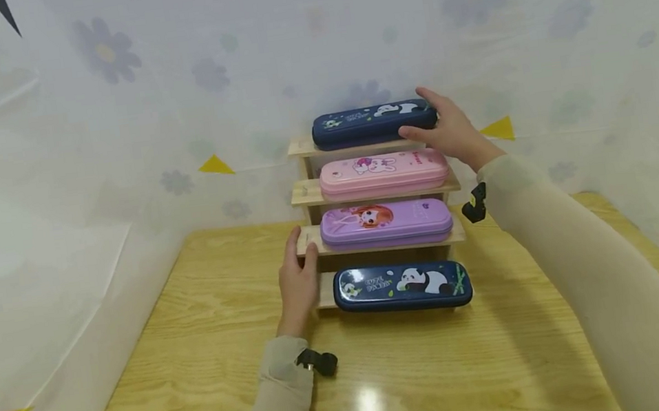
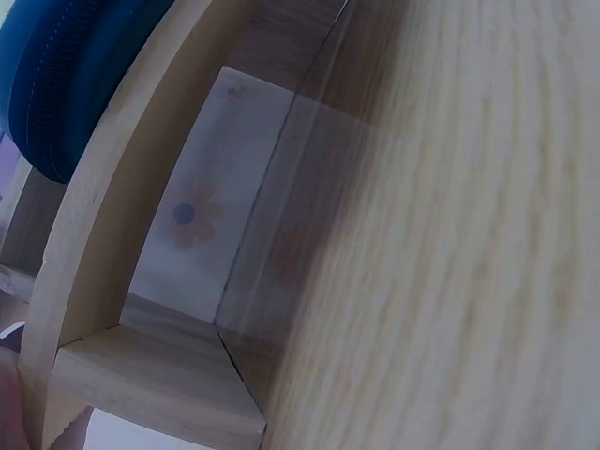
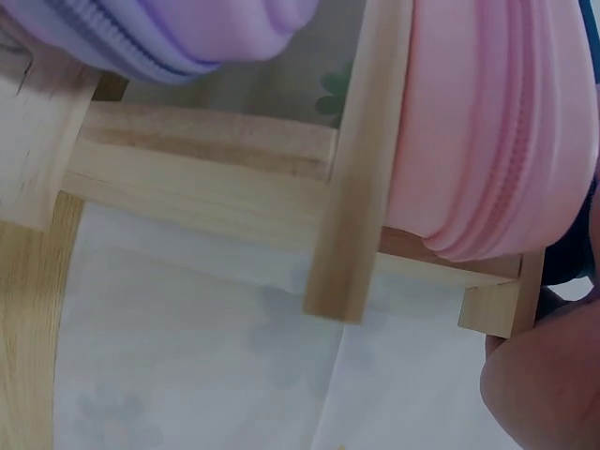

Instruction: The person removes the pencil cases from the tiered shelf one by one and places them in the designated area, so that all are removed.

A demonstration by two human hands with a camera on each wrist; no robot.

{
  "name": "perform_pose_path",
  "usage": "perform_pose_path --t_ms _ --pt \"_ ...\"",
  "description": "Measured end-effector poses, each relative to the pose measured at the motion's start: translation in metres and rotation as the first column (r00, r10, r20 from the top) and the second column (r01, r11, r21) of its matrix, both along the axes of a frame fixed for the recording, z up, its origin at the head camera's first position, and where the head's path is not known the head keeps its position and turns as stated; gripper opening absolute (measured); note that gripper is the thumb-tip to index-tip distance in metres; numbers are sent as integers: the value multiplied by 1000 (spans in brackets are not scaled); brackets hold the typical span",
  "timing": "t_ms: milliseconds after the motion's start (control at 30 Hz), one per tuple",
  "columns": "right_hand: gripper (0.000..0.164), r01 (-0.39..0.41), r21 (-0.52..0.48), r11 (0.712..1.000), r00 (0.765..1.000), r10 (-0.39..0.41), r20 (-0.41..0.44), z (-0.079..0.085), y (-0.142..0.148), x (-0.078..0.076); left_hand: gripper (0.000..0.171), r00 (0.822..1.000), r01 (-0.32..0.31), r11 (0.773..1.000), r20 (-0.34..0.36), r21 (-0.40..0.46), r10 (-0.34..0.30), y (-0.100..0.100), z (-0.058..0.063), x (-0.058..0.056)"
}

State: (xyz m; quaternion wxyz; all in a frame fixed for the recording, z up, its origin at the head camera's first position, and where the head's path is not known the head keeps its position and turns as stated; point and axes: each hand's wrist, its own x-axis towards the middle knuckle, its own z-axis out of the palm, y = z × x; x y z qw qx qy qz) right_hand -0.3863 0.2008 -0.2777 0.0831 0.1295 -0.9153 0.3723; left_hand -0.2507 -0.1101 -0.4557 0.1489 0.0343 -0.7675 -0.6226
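Observation:
A stepped wooden rack (image 1: 305, 195) carries pencil cases, one per step. My right hand (image 1: 457, 129) holds the right end of the top navy panda pencil case (image 1: 357, 131), thumb in front and a finger behind. That case lies along the top step. Below it sit a pink pencil case (image 1: 384, 172) with a rabbit, a purple one (image 1: 413, 221) with a girl's picture, and another navy panda case (image 1: 390, 288) on the lowest step. My left hand (image 1: 299, 286) grips the rack's left side by the purple case's step. Its other fingers are mostly hidden.
The rack stands on a wood-grain table (image 1: 210, 346). Behind it hangs a pale flowered sheet (image 1: 308, 41) with yellow triangles, which also closes in both sides. In the right wrist view a shelf end (image 3: 342, 291) juts out beside the pink case.

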Motion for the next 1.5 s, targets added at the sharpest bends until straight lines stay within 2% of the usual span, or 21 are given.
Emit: perform_pose_path --t_ms 167,367,500,667,933,1267,1500 --pt "94 37 -30 999 999 -36 11 -1 2 0 52 1000 -2 1000 -15 -8 1 2 1 -2" --pt "88 63 -99 993 997 -66 -32 -5 9 4 52 999 1 1000 -32 -18 -1 3 -2 -5" --pt "87 73 -111 991 996 -78 -41 -6 13 8 52 1000 -3 1000 -30 4 3 2 -4 -5" --pt "87 107 -122 987 992 -113 -47 -5 22 15 52 1000 2 1000 -31 23 -2 2 -2 -6" --pt "85 119 -163 979 989 -131 -70 -4 42 28 51 1000 14 999 -10 52 -13 0 -1 -8" --pt "80 151 -184 971 984 -165 -61 -4 76 49 52 1000 10 1000 -19 12 -10 -1 1 -10" --pt "78 157 -187 970 979 -177 -97 -9 98 59 52 1000 9 1000 -12 16 -8 -2 1 -11"
